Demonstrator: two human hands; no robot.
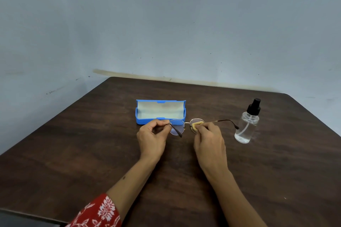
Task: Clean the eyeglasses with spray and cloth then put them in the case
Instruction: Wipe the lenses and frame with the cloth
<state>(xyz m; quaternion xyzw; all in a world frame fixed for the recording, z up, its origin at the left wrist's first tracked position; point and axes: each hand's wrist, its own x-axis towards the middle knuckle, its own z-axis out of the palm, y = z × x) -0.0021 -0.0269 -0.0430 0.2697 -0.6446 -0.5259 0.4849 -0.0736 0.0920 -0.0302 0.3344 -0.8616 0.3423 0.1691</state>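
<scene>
1. Your right hand (209,139) covers most of the yellow cloth (197,125) and part of the right lens of the eyeglasses (186,126).
2. Your patterned sleeve (97,214) runs off the bottom edge.
3. The worktop (73,153) is cut off at both sides.

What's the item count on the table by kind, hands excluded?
Eyeglasses: 1, held by the left hand
Yellow cloth: 1, pinched on a lens by the right hand
Blue case: 1, open
Clear spray bottle: 1, upright
Total: 4
</scene>
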